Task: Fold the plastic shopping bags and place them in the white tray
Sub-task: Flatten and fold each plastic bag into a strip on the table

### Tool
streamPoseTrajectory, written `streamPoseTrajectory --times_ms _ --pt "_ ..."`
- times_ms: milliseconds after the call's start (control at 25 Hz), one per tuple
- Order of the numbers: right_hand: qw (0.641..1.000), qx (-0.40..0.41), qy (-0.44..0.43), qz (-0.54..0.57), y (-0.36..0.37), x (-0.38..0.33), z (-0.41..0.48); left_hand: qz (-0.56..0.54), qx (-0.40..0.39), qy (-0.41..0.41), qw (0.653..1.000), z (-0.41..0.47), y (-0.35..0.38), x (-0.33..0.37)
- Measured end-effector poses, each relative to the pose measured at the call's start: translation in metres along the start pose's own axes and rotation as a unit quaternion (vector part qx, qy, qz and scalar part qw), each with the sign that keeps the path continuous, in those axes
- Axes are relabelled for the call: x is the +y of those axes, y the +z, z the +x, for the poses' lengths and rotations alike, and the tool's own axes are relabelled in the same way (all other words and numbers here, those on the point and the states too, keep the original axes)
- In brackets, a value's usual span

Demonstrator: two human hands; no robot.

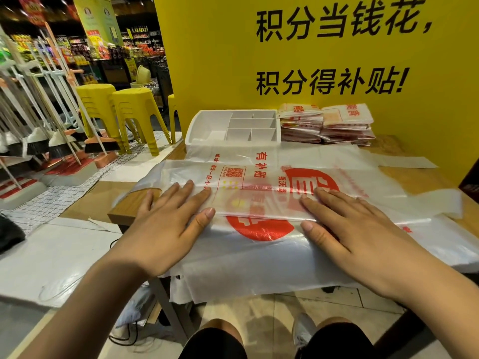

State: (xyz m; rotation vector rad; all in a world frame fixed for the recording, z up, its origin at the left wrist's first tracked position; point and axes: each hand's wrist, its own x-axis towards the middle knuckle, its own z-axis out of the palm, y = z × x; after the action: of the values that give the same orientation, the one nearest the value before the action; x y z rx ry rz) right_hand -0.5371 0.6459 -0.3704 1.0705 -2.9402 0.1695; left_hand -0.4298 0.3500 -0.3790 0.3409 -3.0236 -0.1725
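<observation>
A translucent white plastic shopping bag point(259, 200) with red print lies spread across the wooden table, one long fold laid over its middle. My left hand point(166, 218) presses flat on the folded strip at its left end, fingers straight. My right hand point(344, 224) presses flat on the same strip to the right, over the red round logo. More flat bags point(259, 270) lie underneath and hang over the near table edge. The white tray point(204, 125) with several dividers stands at the back of the table, its visible compartments bare.
Two stacks of folded bags point(326, 125) sit right of the tray against the yellow wall. Yellow stools point(134, 112) and a rack of brooms point(39, 125) stand to the left. A dark object point(470, 182) sits at the table's right edge.
</observation>
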Motion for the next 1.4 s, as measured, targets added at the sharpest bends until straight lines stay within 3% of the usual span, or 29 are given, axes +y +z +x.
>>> streamPoseTrajectory --times_ms 200,280,440,760,960,1120,1280,1400 --pt "1.0 0.011 -0.013 -0.015 -0.001 0.006 0.008 0.024 0.001 -0.002 1.0 0.002 -0.004 0.008" --pt "1.0 -0.003 -0.013 -0.006 0.002 0.006 0.007 0.025 0.016 0.038 0.999 0.009 -0.004 0.026" --pt "1.0 -0.024 -0.018 0.003 0.002 0.005 0.009 0.004 -0.031 0.119 0.992 0.017 0.007 0.068" --pt "0.994 -0.076 0.065 0.038 -0.014 0.058 -0.004 0.027 -0.057 0.008 0.998 0.009 -0.001 0.019" --pt "0.994 -0.091 0.067 0.002 -0.013 0.06 -0.004 0.016 -0.09 0.013 0.996 0.011 -0.007 0.018" --pt "0.999 -0.008 -0.004 -0.051 -0.022 0.047 0.009 0.076 -0.072 0.087 0.991 0.027 -0.022 0.021" --pt "0.995 -0.004 -0.069 -0.067 -0.031 0.03 0.014 0.093 -0.126 0.156 0.975 0.041 -0.041 0.016" --pt "0.989 0.021 -0.082 -0.122 -0.036 0.029 0.018 0.109 -0.103 0.181 0.972 0.048 -0.047 0.01"
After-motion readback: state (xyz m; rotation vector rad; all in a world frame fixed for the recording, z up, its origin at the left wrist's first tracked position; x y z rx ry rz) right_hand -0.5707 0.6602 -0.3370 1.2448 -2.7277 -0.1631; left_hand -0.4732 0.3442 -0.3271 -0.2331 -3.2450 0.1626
